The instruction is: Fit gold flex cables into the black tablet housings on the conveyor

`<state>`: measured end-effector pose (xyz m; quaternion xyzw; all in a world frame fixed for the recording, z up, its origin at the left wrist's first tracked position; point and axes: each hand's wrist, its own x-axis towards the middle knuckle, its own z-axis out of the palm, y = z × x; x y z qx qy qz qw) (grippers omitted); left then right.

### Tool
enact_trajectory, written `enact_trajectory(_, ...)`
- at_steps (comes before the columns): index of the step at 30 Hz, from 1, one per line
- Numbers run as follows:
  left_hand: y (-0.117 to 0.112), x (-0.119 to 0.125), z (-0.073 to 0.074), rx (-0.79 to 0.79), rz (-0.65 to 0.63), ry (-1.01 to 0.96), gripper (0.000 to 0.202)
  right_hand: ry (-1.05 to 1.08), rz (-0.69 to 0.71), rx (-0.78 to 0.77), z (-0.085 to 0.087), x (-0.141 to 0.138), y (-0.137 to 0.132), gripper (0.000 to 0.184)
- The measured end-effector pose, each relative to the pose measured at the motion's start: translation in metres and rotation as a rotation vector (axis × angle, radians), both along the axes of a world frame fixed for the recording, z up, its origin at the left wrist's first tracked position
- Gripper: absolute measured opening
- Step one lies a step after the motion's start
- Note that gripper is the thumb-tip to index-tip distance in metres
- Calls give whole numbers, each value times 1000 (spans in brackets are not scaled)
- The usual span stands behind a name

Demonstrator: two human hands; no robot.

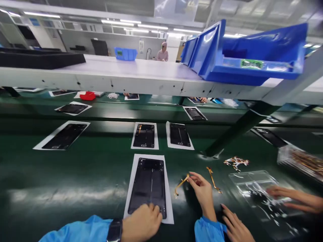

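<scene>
A dark tablet housing lies on a white sheet in front of me. My left hand, a watch on its wrist, rests over the lower edge of the housing with its fingers curled against it; the fingertips are partly hidden. To the right, my right hand pinches one end of a thin orange flex cable between thumb and fingers, just above the green work surface. Another flex cable lies beyond that hand. A co-worker's hand is close beside my right sleeve, apart from my hand.
Another co-worker's hand reaches over a clear tray with small white strips. A pile of flex cables sits behind it. Further tablet housings lie on sheets. A green post supports the shelf with blue bins.
</scene>
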<state>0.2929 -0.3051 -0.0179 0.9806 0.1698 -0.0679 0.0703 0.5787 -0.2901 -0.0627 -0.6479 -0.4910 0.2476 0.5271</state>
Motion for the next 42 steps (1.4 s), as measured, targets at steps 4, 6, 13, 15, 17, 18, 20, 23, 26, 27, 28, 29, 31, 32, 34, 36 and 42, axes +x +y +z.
enact_trajectory(4, -11, 5, -31, -110, 46, 4, 11, -134, -29, -39, 23, 5, -13, 18)
enact_trajectory(6, 2, -6, -24, -244, 117, -114, 8, -264, -41, -26, 41, 4, -21, 23)
enact_trajectory(13, 43, -11, 41, -634, 436, -771, 40, -401, 302, -85, 110, -51, -25, 17)
enact_trajectory(15, 44, 0, 43, -704, 456, -857, 55, -407, 403, -36, 119, -70, -18, 15)
enact_trajectory(17, 45, 8, 39, -713, 500, -909, 48, -426, 458, 32, 121, -84, -11, 13)
enact_trajectory(18, 44, 9, 36, -695, 528, -925, 36, -435, 471, 64, 120, -89, -7, 12)
enact_trajectory(20, 43, 8, 30, -637, 574, -938, 13, -449, 486, 116, 117, -96, -2, 10)
enact_trajectory(23, 41, 0, 24, -581, 607, -939, 10, -455, 493, 175, 113, -102, 2, 9)
enact_trajectory(26, 37, -9, 21, -576, 624, -942, 12, -447, 507, 199, 109, -107, 3, 8)
enact_trajectory(27, 36, -11, 20, -579, 628, -942, 13, -443, 513, 199, 108, -109, 3, 7)
enact_trajectory(28, 35, -12, 19, -583, 632, -939, 13, -439, 516, 199, 107, -110, 3, 7)
enact_trajectory(29, 34, -13, 17, -585, 635, -936, 13, -436, 515, 196, 105, -112, 3, 7)
enact_trajectory(31, 32, -13, 16, -592, 642, -924, 13, -431, 500, 184, 103, -114, 3, 6)
enact_trajectory(32, 31, -13, 15, -598, 646, -912, 13, -427, 490, 177, 102, -115, 3, 7)
enact_trajectory(34, 30, -12, 13, -614, 653, -888, 16, -409, 469, 160, 100, -116, 4, 8)
enact_trajectory(36, 29, -12, 11, -628, 658, -870, 22, -368, 459, 132, 97, -116, 6, 9)
enact_trajectory(42, 34, -17, 2, -556, 673, -769, 18, -148, 456, -80, 83, -109, 17, 13)
